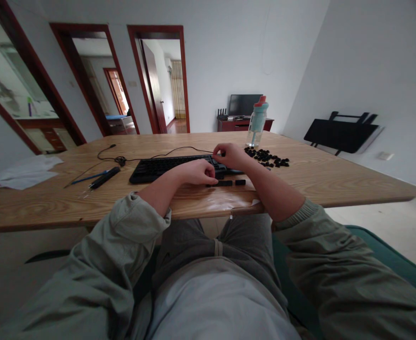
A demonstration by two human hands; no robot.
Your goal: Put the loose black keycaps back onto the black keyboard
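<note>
A black keyboard (158, 167) lies on the wooden table (317, 177) in front of me. My left hand (195, 172) rests curled on the keyboard's right part, fingers pressed together near its front edge. My right hand (231, 155) sits just beyond it at the keyboard's right end, fingers bent in a pinch; what they hold is too small to see. Two long black keycaps (229, 182) lie on the table just in front of the hands. A heap of several loose black keycaps (268, 157) lies to the right of my right hand.
A clear water bottle (257, 122) with a teal cap stands behind the keycap heap. A blue pen (89, 178) and a black tool (105, 177) lie left of the keyboard, its cable (123, 158) behind. White papers (25, 172) at far left. Folded black table (341, 132) against the right wall.
</note>
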